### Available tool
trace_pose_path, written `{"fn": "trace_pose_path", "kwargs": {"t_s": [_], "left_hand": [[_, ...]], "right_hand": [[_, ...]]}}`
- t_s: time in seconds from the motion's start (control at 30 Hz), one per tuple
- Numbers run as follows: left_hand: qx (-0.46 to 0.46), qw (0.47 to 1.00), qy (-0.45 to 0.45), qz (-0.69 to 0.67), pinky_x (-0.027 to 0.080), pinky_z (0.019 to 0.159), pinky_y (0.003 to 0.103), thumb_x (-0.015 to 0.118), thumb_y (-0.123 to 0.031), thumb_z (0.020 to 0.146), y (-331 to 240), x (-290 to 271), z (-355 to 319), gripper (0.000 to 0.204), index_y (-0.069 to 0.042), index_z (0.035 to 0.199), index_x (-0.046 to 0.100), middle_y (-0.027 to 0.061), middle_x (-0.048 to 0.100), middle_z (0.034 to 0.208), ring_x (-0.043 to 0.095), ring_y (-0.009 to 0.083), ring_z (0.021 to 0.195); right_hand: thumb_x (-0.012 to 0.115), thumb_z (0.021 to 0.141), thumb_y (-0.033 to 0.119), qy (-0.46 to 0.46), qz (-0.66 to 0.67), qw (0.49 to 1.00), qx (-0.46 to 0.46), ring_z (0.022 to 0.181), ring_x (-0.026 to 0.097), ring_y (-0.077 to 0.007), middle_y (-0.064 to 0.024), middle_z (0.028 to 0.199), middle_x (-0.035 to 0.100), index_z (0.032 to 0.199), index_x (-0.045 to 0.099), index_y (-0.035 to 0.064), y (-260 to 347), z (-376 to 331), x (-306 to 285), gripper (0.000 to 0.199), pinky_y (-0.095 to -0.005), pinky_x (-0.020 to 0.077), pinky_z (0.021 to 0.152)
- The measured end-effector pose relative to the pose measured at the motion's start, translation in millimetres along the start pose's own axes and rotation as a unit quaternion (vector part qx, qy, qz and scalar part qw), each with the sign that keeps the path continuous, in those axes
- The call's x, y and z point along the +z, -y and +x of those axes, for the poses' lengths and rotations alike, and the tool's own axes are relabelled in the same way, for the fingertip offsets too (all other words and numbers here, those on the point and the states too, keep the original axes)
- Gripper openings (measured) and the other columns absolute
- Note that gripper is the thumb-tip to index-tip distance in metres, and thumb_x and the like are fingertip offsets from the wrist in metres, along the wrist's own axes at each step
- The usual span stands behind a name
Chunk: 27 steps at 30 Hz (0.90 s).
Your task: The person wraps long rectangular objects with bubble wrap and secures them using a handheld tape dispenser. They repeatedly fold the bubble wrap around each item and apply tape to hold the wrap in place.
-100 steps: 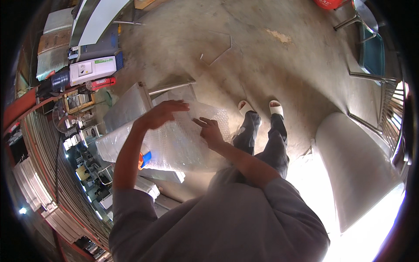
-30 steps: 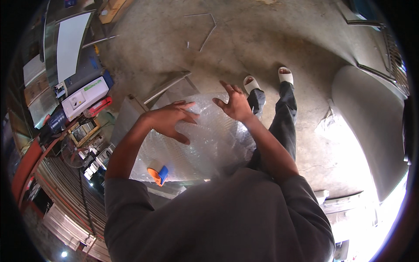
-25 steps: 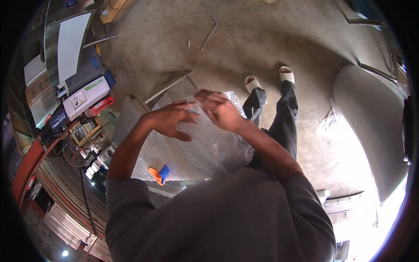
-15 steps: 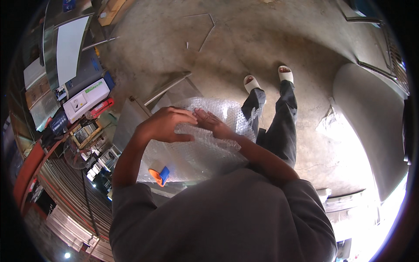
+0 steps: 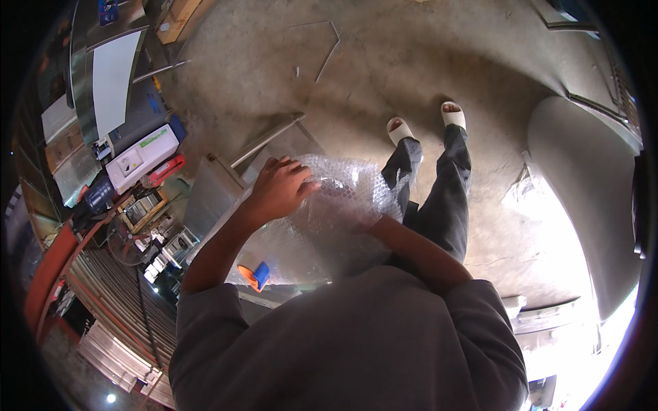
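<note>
A sheet of clear bubble wrap [image 5: 336, 219] lies bunched in front of me over a grey metal piece [image 5: 212, 195]. My left hand [image 5: 277, 188] rests on top of the wrap, fingers curled onto its upper edge. My right hand is hidden under the wrap; only its forearm [image 5: 418, 250] shows, reaching in from the right. An orange and blue tool [image 5: 253, 275] lies by the wrap's near left edge.
My legs and white sandals [image 5: 421, 123] stand on the concrete floor [image 5: 411, 61]. A white and blue machine [image 5: 140, 157] and cluttered shelves [image 5: 130, 240] fill the left. A large grey curved sheet [image 5: 582, 185] stands at the right.
Both hands were raised and spread above the wrap. They have come down onto it; the right hand has slid beneath the wrap and the left now lies on top.
</note>
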<state>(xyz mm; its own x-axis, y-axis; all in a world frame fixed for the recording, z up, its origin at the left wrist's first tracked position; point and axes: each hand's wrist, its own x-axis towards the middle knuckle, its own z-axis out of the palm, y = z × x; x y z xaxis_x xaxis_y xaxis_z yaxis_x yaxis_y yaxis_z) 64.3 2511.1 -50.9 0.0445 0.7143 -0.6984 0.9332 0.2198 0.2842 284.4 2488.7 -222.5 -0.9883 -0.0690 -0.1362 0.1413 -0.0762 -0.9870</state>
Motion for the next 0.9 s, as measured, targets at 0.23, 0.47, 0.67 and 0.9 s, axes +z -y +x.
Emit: {"fn": "trace_pose_path", "kwargs": {"t_s": [0.23,0.47,0.67,0.9], "left_hand": [[-0.228,0.951,0.202,0.059,0.036,0.117,0.049,0.075,-0.051,0.087,0.8,1.1,25.5,0.089,-0.013,0.158,0.038,0.0269,0.039,0.159,0.044,0.0390,0.144],[-0.241,0.918,0.313,0.037,0.030,0.124,0.043,0.078,-0.059,0.078,22.9,-0.8,48.8,0.117,-0.010,0.165,0.019,0.0263,0.027,0.166,0.027,0.0383,0.154],[-0.250,0.922,0.295,0.025,0.034,0.122,0.048,0.079,-0.058,0.074,28.8,6.9,49.2,0.103,-0.003,0.154,0.043,0.0222,0.035,0.163,0.035,0.0403,0.151],[-0.267,0.925,0.269,0.016,0.036,0.120,0.047,0.083,-0.054,0.069,31.9,6.7,50.1,0.097,-0.007,0.148,0.052,0.0215,0.042,0.159,0.039,0.0391,0.148]], "right_hand": [[0.065,0.087,0.026,-0.060,-0.210,0.969,-0.114,0.156,0.026,-0.0270,-0.0102,0.164,0.038,0.156,0.042,0.0122,1.2,1.8,-6.3,0.074,-0.0520,0.0108,0.129],[0.067,0.086,0.021,-0.125,-0.200,0.964,-0.119,0.154,0.031,-0.0317,-0.0127,0.162,0.040,0.155,0.045,0.0112,3.7,-25.5,-45.6,0.072,-0.0500,0.0218,0.126],[0.077,0.084,0.051,-0.266,-0.105,0.941,0.182,0.145,0.042,-0.0398,-0.0277,0.150,0.049,0.144,0.053,-0.0013,-9.2,-13.3,-86.7,0.083,-0.0485,0.0332,0.119],[0.080,0.087,0.046,-0.184,0.241,0.934,0.190,0.108,0.070,-0.0379,-0.0246,0.111,0.073,0.127,0.066,-0.0042,-4.7,18.7,-101.2,0.065,-0.0388,0.0540,0.095]]}}
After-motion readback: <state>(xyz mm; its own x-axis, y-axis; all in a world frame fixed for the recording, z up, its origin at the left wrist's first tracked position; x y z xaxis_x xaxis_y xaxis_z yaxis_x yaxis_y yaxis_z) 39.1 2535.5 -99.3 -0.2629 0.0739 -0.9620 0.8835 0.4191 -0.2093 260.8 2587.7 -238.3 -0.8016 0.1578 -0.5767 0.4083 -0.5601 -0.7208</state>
